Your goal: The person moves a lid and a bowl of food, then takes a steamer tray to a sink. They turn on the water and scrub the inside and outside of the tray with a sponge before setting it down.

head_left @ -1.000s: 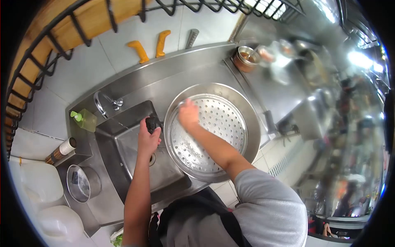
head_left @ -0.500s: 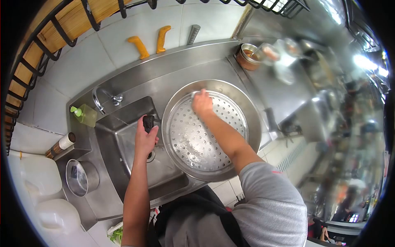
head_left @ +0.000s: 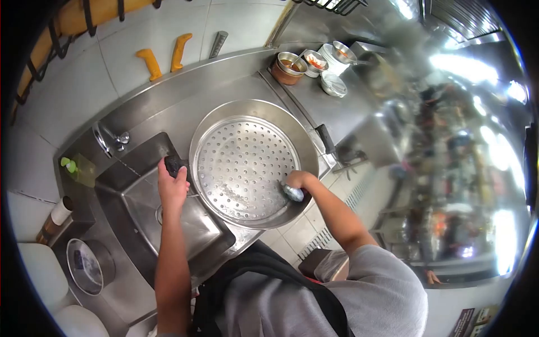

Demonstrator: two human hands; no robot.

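While the left hand (head_left: 171,188) still clamps the pan's black handle (head_left: 173,164) over the sink (head_left: 140,208), the right hand (head_left: 297,181) has slid from the perforated pan's (head_left: 247,163) far rim to its near edge. Its fingers close on a scrubber (head_left: 293,193).

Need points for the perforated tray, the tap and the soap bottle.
perforated tray (head_left: 241,163): head view, middle of the holed base.
tap (head_left: 106,139): head view, on the spout behind the sink.
soap bottle (head_left: 81,169): head view, on the green body, left of the sink.
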